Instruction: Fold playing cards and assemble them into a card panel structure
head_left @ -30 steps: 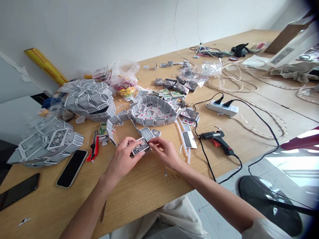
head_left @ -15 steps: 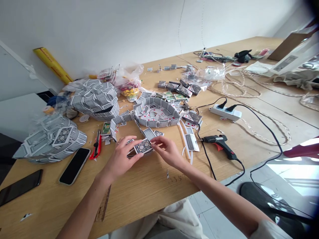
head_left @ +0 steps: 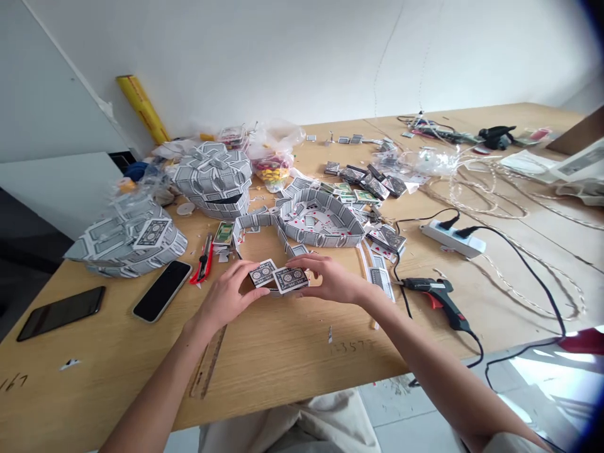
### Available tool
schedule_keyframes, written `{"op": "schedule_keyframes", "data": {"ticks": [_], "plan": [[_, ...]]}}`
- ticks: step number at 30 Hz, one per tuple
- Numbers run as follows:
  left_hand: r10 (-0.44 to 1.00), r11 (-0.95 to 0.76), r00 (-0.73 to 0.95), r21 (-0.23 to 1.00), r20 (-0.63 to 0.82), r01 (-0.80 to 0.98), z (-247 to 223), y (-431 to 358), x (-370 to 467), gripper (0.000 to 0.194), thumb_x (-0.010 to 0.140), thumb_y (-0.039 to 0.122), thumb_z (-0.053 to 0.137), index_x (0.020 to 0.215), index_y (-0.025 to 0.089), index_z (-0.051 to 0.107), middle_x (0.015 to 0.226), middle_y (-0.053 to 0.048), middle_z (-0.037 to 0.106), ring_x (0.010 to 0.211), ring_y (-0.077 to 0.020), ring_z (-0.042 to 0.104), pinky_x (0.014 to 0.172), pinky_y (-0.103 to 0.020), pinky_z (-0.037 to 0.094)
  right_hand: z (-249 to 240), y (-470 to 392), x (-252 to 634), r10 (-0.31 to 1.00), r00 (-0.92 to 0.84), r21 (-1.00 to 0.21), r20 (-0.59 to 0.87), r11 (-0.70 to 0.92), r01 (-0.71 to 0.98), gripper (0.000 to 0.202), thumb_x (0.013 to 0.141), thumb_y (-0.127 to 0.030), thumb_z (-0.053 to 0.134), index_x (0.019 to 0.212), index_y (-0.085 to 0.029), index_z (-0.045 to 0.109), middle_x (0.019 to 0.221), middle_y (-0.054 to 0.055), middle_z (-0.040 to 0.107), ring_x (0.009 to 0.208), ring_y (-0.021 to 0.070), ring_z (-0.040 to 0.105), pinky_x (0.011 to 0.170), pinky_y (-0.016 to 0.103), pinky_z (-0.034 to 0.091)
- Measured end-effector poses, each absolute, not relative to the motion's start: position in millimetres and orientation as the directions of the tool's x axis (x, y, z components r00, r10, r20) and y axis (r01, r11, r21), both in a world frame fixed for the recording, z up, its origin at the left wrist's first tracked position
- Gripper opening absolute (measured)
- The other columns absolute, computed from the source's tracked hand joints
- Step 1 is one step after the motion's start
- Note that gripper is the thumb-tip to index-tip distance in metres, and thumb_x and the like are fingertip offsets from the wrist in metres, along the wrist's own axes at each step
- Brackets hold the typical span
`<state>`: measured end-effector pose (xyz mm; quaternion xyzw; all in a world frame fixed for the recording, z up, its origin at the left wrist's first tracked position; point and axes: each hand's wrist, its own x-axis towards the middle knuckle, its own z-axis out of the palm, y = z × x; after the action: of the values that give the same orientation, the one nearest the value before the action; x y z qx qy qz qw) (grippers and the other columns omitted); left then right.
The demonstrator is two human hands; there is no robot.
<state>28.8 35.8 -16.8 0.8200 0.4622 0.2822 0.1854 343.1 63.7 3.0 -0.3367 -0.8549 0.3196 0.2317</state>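
Observation:
My left hand (head_left: 231,290) pinches a dark-patterned playing card (head_left: 262,274) by its left end, thumb below and fingers above. In my right hand (head_left: 333,280) is a second playing card (head_left: 290,280), gripped at its right end. The two cards meet in the middle, the right one slightly overlapping the left. Just beyond them a bent strip of joined cards (head_left: 257,220) curves over the table. It leads to a low, pointed-oval tray made of cards (head_left: 325,236), with loose cards lying inside it. What lies under the held cards is mostly hidden.
Left of my hands are a red utility knife (head_left: 204,259), two phones (head_left: 163,291) and card-covered shapes (head_left: 212,176). To the right lie a glue gun (head_left: 436,296) with its cord and a white power strip (head_left: 453,238). Card boxes (head_left: 375,184) are piled behind. A ruler (head_left: 207,365) lies near the front.
My right hand has moved its card to the right, uncovering more of the left card. My right fingers now grip its end. The camera view has turned left.

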Motion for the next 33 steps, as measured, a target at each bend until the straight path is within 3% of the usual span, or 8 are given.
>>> {"op": "schedule_keyframes", "data": {"ticks": [3, 5, 9, 14, 20, 26, 33], "plan": [[0.847, -0.521, 0.453, 0.603, 0.278, 0.604, -18, 42, 20, 0.046, 0.1, 0.056, 0.073, 0.136, 0.028, 0.068, 0.136, -0.008, 0.072, 0.126, -0.0282, 0.072, 0.108, -0.042, 0.059, 8, 67, 344, 0.757, -0.641, -0.721, 0.124, 0.513, 0.466, 0.053, 0.089, -0.032, 0.09, 0.138, -0.026, 0.071, 0.133, 0.009, 0.076, 0.099, 0.0245, 0.075, 0.084, 0.039, 0.064], [0.834, -0.536, 0.477, 0.615, 0.277, 0.578, -17, 44, 15, 0.045, 0.1, 0.057, 0.073, 0.135, 0.028, 0.069, 0.136, -0.008, 0.073, 0.127, -0.0278, 0.072, 0.11, -0.042, 0.058, 9, 67, 343, 0.777, -0.621, -0.711, 0.105, 0.495, 0.499, 0.05, 0.088, -0.031, 0.091, 0.134, -0.024, 0.072, 0.127, 0.009, 0.078, 0.089, 0.0222, 0.073, 0.079, 0.038, 0.063], [0.822, -0.54, 0.513, 0.626, 0.249, 0.562, -15, 47, 7, 0.046, 0.099, 0.059, 0.073, 0.133, 0.028, 0.071, 0.138, -0.008, 0.074, 0.128, -0.0274, 0.072, 0.112, -0.042, 0.056, 5, 64, 339, 0.808, -0.576, -0.687, 0.125, 0.489, 0.537, 0.045, 0.09, -0.031, 0.088, 0.131, -0.022, 0.072, 0.117, 0.009, 0.079, 0.087, 0.022, 0.072, 0.079, 0.037, 0.063], [0.813, -0.546, 0.529, 0.634, 0.243, 0.547, -14, 49, -1, 0.049, 0.098, 0.059, 0.074, 0.135, 0.028, 0.073, 0.139, -0.007, 0.075, 0.131, -0.0268, 0.071, 0.117, -0.043, 0.054, 2, 54, 330, 0.832, -0.532, -0.673, 0.154, 0.483, 0.561, 0.037, 0.097, -0.029, 0.079, 0.131, -0.021, 0.068, 0.129, 0.012, 0.074, 0.087, 0.0218, 0.072, 0.076, 0.038, 0.064], [0.834, -0.508, 0.511, 0.655, 0.209, 0.56, -12, 48, -6, 0.047, 0.096, 0.056, 0.078, 0.135, 0.03, 0.074, 0.137, -0.005, 0.077, 0.129, -0.0267, 0.073, 0.116, -0.042, 0.056, 6, 55, 330, 0.803, -0.576, -0.67, 0.154, 0.513, 0.536, 0.018, 0.098, -0.028, 0.077, 0.114, -0.022, 0.071, 0.124, 0.01, 0.072, 0.083, 0.0193, 0.07, 0.074, 0.035, 0.063], [0.843, -0.485, 0.497, 0.689, 0.206, 0.538, -15, 47, -6, 0.047, 0.094, 0.052, 0.08, 0.136, 0.031, 0.074, 0.139, -0.005, 0.077, 0.13, -0.0269, 0.073, 0.116, -0.043, 0.057, 11, 68, 336, 0.744, -0.651, -0.734, 0.146, 0.523, 0.433, 0.032, 0.089, -0.038, 0.088, 0.113, -0.024, 0.073, 0.123, 0.009, 0.073, 0.094, 0.0229, 0.073, 0.076, 0.035, 0.066], [0.837, -0.473, 0.505, 0.741, 0.21, 0.476, -20, 45, -2, 0.048, 0.098, 0.048, 0.079, 0.141, 0.031, 0.07, 0.149, -0.007, 0.071, 0.139, -0.0262, 0.067, 0.119, -0.044, 0.054, 2, 72, 342, 0.771, -0.629, -0.777, 0.104, 0.458, 0.433, 0.032, 0.089, -0.042, 0.089, 0.111, -0.023, 0.076, 0.139, 0.011, 0.073, 0.097, 0.0248, 0.076, 0.088, 0.041, 0.066]]}}
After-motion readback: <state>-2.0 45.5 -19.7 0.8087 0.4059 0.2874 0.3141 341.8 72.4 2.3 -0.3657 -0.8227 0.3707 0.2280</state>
